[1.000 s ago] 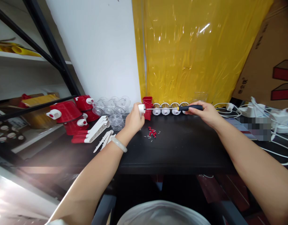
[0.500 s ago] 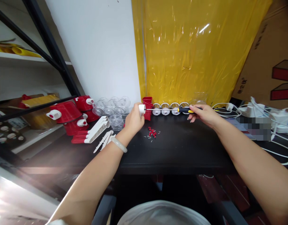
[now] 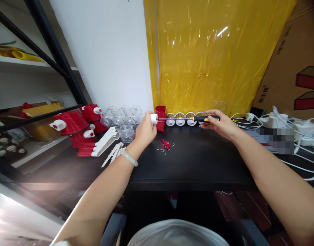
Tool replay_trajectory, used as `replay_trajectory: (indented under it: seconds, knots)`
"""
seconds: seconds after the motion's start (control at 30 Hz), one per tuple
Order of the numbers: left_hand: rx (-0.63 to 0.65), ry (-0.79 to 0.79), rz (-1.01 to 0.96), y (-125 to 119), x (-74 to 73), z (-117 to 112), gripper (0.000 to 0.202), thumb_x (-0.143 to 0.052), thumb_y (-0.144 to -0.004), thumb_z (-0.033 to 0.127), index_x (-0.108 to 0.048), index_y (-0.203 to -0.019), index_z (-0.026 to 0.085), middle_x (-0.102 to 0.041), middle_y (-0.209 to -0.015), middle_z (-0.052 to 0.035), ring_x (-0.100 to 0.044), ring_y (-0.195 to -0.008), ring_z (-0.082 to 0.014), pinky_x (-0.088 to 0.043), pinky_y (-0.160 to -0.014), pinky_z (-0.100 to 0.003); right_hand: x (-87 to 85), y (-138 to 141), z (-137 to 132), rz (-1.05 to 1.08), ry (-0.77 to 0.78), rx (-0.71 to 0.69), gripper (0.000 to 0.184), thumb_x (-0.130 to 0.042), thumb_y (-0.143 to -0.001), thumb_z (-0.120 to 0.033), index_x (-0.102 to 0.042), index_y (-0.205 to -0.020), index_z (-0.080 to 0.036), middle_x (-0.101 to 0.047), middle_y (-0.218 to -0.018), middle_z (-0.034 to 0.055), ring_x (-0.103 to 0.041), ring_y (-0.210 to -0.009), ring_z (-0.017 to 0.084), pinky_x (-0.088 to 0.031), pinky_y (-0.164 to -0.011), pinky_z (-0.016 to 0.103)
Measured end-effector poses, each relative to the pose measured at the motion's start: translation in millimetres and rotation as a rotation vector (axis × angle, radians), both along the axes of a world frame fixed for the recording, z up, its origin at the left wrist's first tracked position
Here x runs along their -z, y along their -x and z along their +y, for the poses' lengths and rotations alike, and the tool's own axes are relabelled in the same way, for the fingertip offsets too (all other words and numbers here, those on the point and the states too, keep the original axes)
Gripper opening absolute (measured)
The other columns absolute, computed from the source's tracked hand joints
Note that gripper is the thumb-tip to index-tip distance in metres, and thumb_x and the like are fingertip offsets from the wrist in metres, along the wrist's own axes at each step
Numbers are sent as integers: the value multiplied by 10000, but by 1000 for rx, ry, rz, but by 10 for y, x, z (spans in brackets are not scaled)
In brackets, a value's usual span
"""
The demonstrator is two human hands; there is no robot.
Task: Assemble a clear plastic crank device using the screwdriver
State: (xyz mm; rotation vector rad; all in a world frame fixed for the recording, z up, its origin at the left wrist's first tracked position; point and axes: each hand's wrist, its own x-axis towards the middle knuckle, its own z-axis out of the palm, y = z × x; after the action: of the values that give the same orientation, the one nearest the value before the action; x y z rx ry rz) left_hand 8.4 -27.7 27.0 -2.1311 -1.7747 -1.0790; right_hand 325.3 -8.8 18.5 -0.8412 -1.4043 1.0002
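Observation:
My left hand [image 3: 144,131] is closed round a small white round part [image 3: 154,119], held up above the black table [image 3: 193,164]. My right hand [image 3: 220,124] grips the black and yellow handle of a screwdriver [image 3: 198,118]. Its thin shaft runs level to the left, and the tip meets the white part. Below the hands, small red pieces and tiny screws [image 3: 166,145] lie loose on the table. A pale bangle sits on my left wrist.
Red and white housings [image 3: 72,126] and white strips [image 3: 105,145] lie at the left, with clear plastic cups [image 3: 121,118] behind. A red cup [image 3: 160,116] and a row of white rollers [image 3: 181,119] line the yellow curtain. White cables and plugs [image 3: 287,126] are at the right.
My right hand's fingers have shifted along the screwdriver handle, turning it, then settled back on it. My left hand and the white part have stayed nearly still.

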Motion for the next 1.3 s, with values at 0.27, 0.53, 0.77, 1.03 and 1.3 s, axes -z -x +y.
replay_trajectory:
  seconds: [0.27, 0.53, 0.77, 1.03, 1.3]
  knots:
    - [33, 28, -4, 1, 24, 10, 497, -519, -847, 221, -359, -1318, 240, -651, -1053, -88, -651, -926, -283, -500, -779, -390, -7, -66, 26, -136, -136, 162, 367, -827, -640, -441, -640, -889, -246, -713, -897, 19, -715, -773, 187, -581, -771, 320]
    - [31, 34, 11, 25, 27, 37, 486, -510, -849, 228, -360, -1311, 238, -649, -1082, -99, -652, -929, -290, -498, -781, -401, -37, -49, -6, -250, -149, 242, 297, -797, -691, -440, -676, -859, -227, -739, -778, 36, -727, -774, 210, -565, -760, 320]
    - [23, 28, 19, 14, 19, 21, 479, -507, -853, 224, -370, -1311, 235, -644, -1108, -104, -651, -939, -291, -497, -793, -405, -16, -54, 24, -208, -10, 118, 368, -799, -668, -537, -654, -793, -223, -723, -666, 41, -720, -620, 203, -583, -672, 319]
    - [27, 29, -2, 2, 5, 5, 489, -510, -852, 207, -373, -1321, 235, -642, -1122, -104, -644, -976, -291, -489, -818, -404, 15, -98, 67, -221, 73, 25, 448, -758, -673, -621, -608, -680, -199, -706, -615, 51, -673, -517, 159, -555, -558, 253]
    - [25, 8, 4, 5, 24, 15, 485, -518, -846, 192, -393, -1313, 240, -648, -1114, -102, -642, -974, -291, -482, -813, -399, 6, -72, 66, -204, 214, -7, 436, -688, -792, -564, -604, -703, -145, -660, -539, 64, -582, -391, 107, -485, -426, 196]
